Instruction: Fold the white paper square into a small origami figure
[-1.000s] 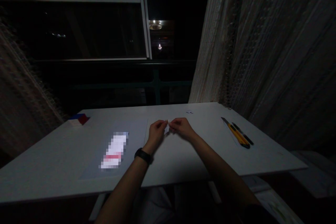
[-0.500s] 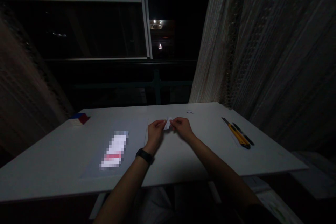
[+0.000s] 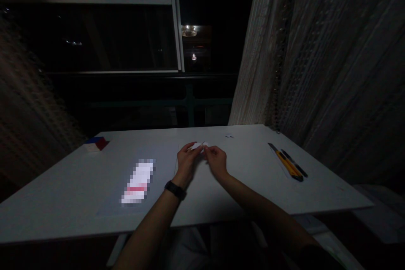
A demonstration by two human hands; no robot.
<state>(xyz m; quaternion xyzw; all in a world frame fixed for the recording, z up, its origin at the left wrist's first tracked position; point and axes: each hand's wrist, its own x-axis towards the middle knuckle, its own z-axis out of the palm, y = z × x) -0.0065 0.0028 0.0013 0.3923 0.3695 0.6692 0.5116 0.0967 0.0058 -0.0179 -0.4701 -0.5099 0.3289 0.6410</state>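
Note:
A small piece of white paper (image 3: 199,145) is held between my two hands above the middle of the white table. My left hand (image 3: 187,158), with a dark watch (image 3: 175,190) on its wrist, pinches the paper from the left. From the right, my right hand (image 3: 217,160) grips its edge between thumb and fingers. The fingers cover much of the paper, so its exact folds are hard to make out in the dim light.
A lit phone with a blurred screen (image 3: 139,181) lies on a paper sheet (image 3: 164,166) at left. Farther left sits a coloured cube (image 3: 95,144). At right lie a yellow box cutter (image 3: 289,164) and a black pen (image 3: 294,163). Tiny scraps (image 3: 229,136) lie near the table's (image 3: 253,152) back edge.
The paper has turned from standing slantwise to lying flatter between my fingers. My right hand has shifted slightly and its wrist has bent; the fingers of both hands have moved on the paper.

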